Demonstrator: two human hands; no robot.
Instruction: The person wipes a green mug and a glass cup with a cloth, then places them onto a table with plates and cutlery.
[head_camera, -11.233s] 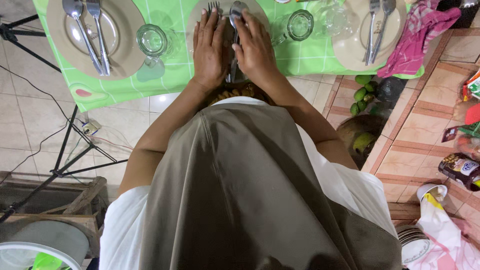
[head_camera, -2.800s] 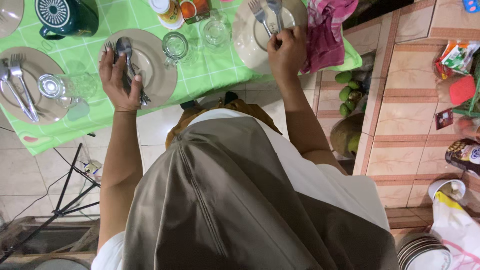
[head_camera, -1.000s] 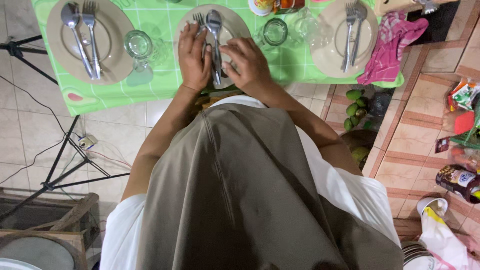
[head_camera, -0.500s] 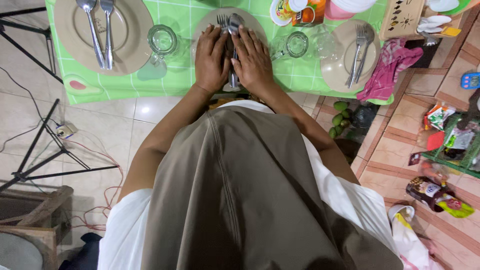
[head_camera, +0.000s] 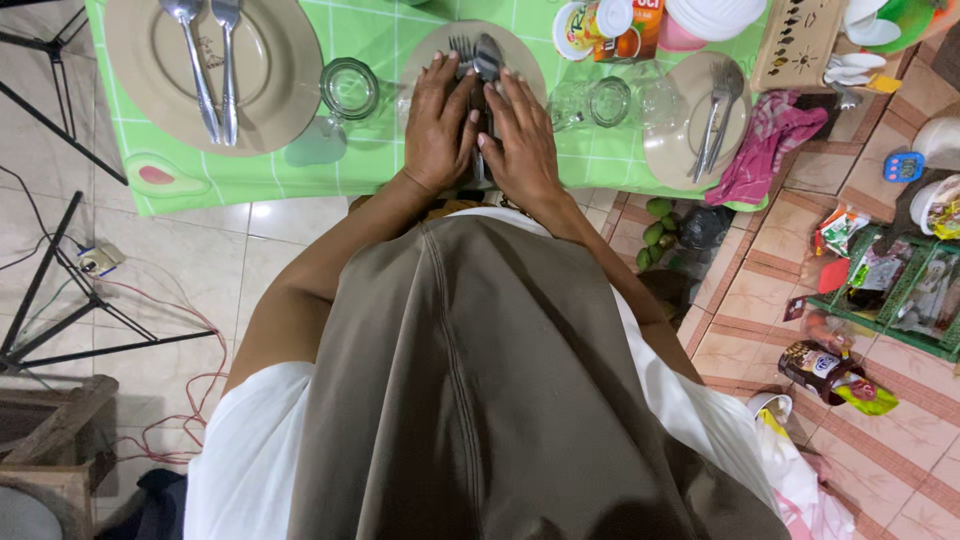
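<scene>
Two hands: both flat, palms down, side by side on the middle round beige plate (head_camera: 520, 55), fingers spread, not closed on anything.
Left hand (head_camera: 440, 125): lies on plate's left half, fingertips by the metal fork (head_camera: 461, 46).
Right hand (head_camera: 522, 140): lies on plate's right half, thumb edge beside the cutlery.
Cutlery: fork & metal spoon (head_camera: 487, 58) lie lengthwise in the gap betw. the hands, heads poking out past the fingertips; handles partly hidden.
Grip: neither hand clamps the cutlery; hands press beside it.
Plate: sits on green checked tablecloth (head_camera: 370, 160), near table edge.
Nearby: clear glass jar (head_camera: 349, 89) just left of plate; clear glass tumbler (head_camera: 609, 101) just right.
</scene>
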